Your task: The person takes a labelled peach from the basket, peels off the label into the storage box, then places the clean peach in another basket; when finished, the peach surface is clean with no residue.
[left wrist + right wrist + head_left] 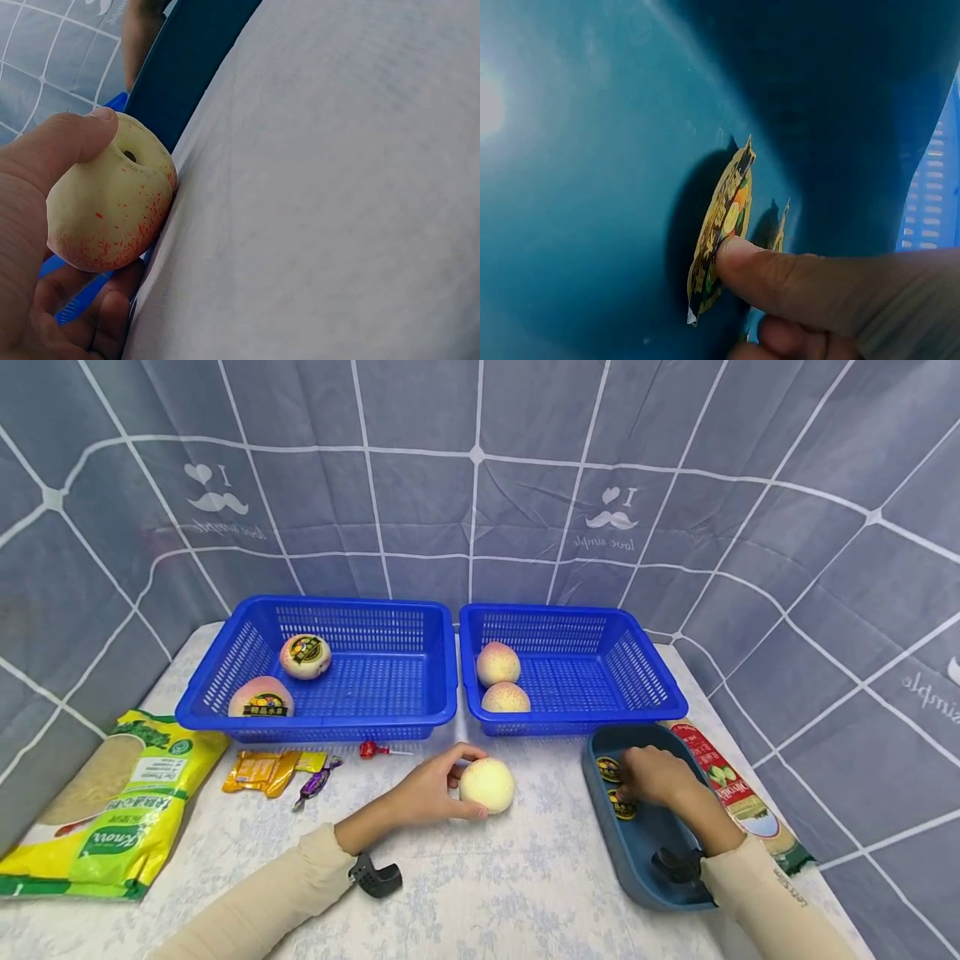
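Observation:
My left hand (442,789) holds a pale yellow peach (487,786) at the middle of the table, thumb on the near side and fingers on the far side. In the left wrist view, the peach (112,199) shows a stem hollow and red speckles. Inside the teal bin (611,852) on the right, my right hand (660,777) pinches a black and gold fruit sticker (724,225) at its edge, its fingers bent and partly hidden under the thumb. A second sticker (781,229) is just beyond the thumb.
Two blue baskets stand behind: the left basket (442,693) has two stickered peaches (305,656), the right basket (573,717) two plain peaches (498,664). A Knorr bag (120,802), orange packets (262,772), a purple candy (317,782) and a lollipop (371,749) lie left; a red bag (723,772) lies right.

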The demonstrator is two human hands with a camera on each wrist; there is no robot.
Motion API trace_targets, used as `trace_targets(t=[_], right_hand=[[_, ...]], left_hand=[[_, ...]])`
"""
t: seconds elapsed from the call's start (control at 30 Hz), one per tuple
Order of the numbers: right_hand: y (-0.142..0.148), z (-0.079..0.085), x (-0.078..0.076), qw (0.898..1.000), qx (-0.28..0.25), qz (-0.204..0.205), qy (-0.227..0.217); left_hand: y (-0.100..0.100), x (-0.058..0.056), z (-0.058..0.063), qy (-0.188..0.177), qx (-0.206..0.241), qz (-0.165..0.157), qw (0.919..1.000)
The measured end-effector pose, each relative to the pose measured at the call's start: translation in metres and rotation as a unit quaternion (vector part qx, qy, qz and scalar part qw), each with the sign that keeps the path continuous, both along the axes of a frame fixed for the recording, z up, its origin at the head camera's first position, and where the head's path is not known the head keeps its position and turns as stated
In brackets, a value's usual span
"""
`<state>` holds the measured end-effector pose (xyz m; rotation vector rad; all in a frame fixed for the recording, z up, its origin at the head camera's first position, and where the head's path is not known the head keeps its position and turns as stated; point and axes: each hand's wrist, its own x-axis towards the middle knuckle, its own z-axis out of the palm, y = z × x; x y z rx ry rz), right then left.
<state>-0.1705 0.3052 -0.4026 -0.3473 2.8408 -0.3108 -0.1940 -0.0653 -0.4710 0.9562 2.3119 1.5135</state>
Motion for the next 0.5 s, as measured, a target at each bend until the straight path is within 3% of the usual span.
trace_targets(t=[0.07, 0.13, 0.2, 0.3, 0.4, 0.5], right_hand=[[0.002, 0.002, -0.002, 1.000, 0.012, -0.021, -0.007], [0.006, 0.005, -0.004, 0.999, -0.016, -0.028, -0.032], [0.014, 0.008, -0.004, 0.994, -0.084, -0.007, -0.066], [0.030, 0.020, -0.003, 0.968, -0.225, 0.053, -0.102], [0.047, 0.040, -0.004, 0.937, -0.333, 0.091, -0.047], [0.063, 0.058, -0.013, 0.936, -0.338, 0.052, 0.081]], left_hand=[[0.000, -0.001, 0.000, 0.002, 0.001, 0.001, 1.0000], [0.000, -0.001, 0.001, 0.001, 0.002, 0.002, 1.0000], [0.000, -0.001, 0.001, 0.001, 0.002, 0.002, 1.0000], [0.000, 0.000, 0.001, 0.003, 0.001, 0.001, 1.0000], [0.000, 0.000, 0.002, 0.008, 0.001, 0.004, 1.0000], [0.000, 0.000, 0.007, 0.016, 0.009, 0.007, 0.9998]])
